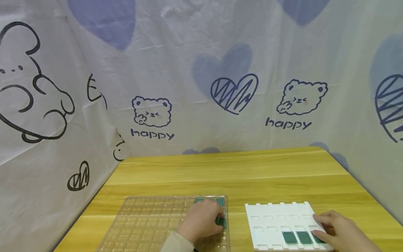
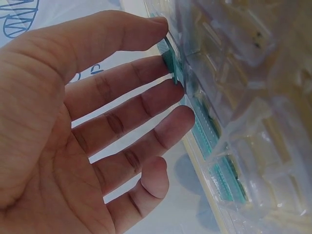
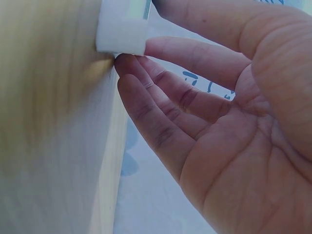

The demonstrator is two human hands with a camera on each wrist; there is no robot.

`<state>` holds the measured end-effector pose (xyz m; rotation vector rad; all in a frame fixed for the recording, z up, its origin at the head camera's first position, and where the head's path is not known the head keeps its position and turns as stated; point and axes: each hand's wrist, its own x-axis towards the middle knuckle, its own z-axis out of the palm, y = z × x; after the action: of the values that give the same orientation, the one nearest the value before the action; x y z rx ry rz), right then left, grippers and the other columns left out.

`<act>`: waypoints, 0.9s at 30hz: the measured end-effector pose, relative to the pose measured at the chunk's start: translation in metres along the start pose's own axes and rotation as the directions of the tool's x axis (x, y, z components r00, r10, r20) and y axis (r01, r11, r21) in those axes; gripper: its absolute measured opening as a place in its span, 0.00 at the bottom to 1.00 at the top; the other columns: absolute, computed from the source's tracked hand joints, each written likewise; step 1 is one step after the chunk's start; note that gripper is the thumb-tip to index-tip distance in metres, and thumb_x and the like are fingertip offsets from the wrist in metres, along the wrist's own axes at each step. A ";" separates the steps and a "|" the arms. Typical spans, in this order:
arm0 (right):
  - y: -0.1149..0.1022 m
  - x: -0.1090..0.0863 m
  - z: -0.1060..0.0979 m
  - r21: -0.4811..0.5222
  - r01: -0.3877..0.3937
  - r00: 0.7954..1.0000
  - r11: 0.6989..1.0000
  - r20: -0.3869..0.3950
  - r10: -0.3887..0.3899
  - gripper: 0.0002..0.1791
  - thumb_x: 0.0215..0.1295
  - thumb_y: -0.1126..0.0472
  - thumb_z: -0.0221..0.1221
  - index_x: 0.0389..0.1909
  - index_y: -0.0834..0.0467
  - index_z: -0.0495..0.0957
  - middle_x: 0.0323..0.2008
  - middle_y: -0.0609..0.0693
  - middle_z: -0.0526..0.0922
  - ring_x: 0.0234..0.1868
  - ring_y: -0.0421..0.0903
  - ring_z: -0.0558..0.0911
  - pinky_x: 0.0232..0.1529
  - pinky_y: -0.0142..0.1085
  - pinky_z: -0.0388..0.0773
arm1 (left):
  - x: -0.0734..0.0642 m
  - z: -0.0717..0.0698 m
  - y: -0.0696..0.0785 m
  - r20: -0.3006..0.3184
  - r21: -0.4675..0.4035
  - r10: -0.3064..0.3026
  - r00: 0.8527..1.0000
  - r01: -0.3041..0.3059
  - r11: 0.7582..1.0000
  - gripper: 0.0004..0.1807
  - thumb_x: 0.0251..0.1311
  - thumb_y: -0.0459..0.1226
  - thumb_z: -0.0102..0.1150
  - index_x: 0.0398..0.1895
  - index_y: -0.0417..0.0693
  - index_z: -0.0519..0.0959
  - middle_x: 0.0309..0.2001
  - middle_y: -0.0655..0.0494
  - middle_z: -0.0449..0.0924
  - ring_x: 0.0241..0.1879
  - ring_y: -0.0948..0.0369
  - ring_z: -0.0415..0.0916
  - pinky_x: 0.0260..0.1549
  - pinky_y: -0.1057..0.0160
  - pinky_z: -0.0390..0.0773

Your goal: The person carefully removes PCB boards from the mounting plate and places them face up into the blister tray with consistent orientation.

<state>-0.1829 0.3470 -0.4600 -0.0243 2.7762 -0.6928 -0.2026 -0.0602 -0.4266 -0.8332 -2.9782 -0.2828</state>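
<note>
My left hand (image 1: 203, 218) is over the right side of a clear plastic compartment tray (image 1: 148, 224). Its thumb and index finger pinch a small green square chip (image 2: 168, 56), which stands tilted at its compartment; the other fingers spread along the tray. Another green chip (image 1: 220, 201) lies in the tray's far right corner. On the right, my right hand (image 1: 343, 231) grips the right edge of a white slotted tray (image 1: 267, 218), thumb on top and fingers at the side. Three green chips (image 1: 289, 237) sit in its near row, the rightmost partly hidden by the thumb.
Both trays lie side by side on a yellow wood-grain table (image 1: 233, 175), with a strip of tabletop between them. A white printed cloth (image 1: 189, 70) hangs behind the table and along its sides.
</note>
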 end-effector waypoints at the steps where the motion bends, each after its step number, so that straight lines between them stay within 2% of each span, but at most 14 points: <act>1: 0.000 0.000 0.000 -0.004 0.003 1.000 1.000 0.000 -0.003 0.41 0.66 0.49 0.73 0.67 0.75 0.75 0.52 0.63 0.83 0.46 0.52 0.85 0.49 0.52 0.87 | 0.000 0.000 0.000 -0.002 0.003 0.001 1.000 -0.001 1.000 0.11 0.52 0.43 0.83 0.38 0.59 0.93 0.36 0.67 0.89 0.32 0.73 0.77 0.26 0.73 0.76; 14: 0.000 -0.003 -0.002 -0.026 0.001 1.000 1.000 0.004 -0.001 0.41 0.66 0.48 0.73 0.67 0.75 0.75 0.52 0.63 0.83 0.46 0.52 0.85 0.49 0.52 0.86 | -0.001 -0.001 0.003 0.005 0.004 0.008 1.000 -0.008 1.000 0.10 0.51 0.41 0.83 0.38 0.58 0.92 0.36 0.67 0.88 0.30 0.74 0.74 0.26 0.74 0.74; 18: -0.002 -0.003 -0.002 -0.028 -0.011 1.000 1.000 0.013 0.011 0.42 0.66 0.46 0.72 0.67 0.75 0.75 0.52 0.64 0.83 0.47 0.53 0.85 0.50 0.53 0.86 | 0.001 -0.002 0.003 0.002 0.028 0.025 1.000 -0.025 0.999 0.06 0.51 0.40 0.80 0.29 0.59 0.89 0.28 0.69 0.82 0.28 0.72 0.68 0.22 0.70 0.70; 23: -0.005 -0.001 -0.003 -0.042 -0.037 0.999 0.998 0.019 0.038 0.45 0.66 0.41 0.71 0.68 0.74 0.74 0.54 0.65 0.82 0.51 0.58 0.83 0.55 0.59 0.82 | 0.004 -0.006 0.005 -0.022 0.045 0.042 0.999 -0.041 0.998 0.12 0.52 0.38 0.78 0.20 0.60 0.82 0.23 0.69 0.74 0.24 0.70 0.63 0.19 0.68 0.65; 25: -0.006 -0.001 -0.004 -0.044 -0.044 0.999 0.998 0.019 0.045 0.46 0.66 0.40 0.71 0.68 0.74 0.74 0.54 0.66 0.82 0.52 0.59 0.82 0.56 0.61 0.81 | 0.005 -0.008 0.007 -0.036 0.055 0.049 0.998 -0.047 0.997 0.12 0.53 0.39 0.78 0.20 0.60 0.81 0.24 0.69 0.75 0.23 0.70 0.63 0.18 0.68 0.65; 27: -0.007 -0.001 -0.004 -0.046 -0.046 0.999 0.998 0.020 0.047 0.46 0.66 0.40 0.71 0.68 0.74 0.74 0.54 0.66 0.82 0.52 0.60 0.82 0.57 0.62 0.81 | 0.007 -0.011 0.010 -0.048 0.075 0.068 0.997 -0.064 0.995 0.08 0.54 0.41 0.77 0.24 0.61 0.85 0.27 0.69 0.80 0.24 0.71 0.66 0.19 0.68 0.68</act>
<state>-0.1830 0.3430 -0.4535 0.0233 2.7626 -0.6148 -0.2037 -0.0498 -0.4138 -0.8997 -2.8884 -0.1872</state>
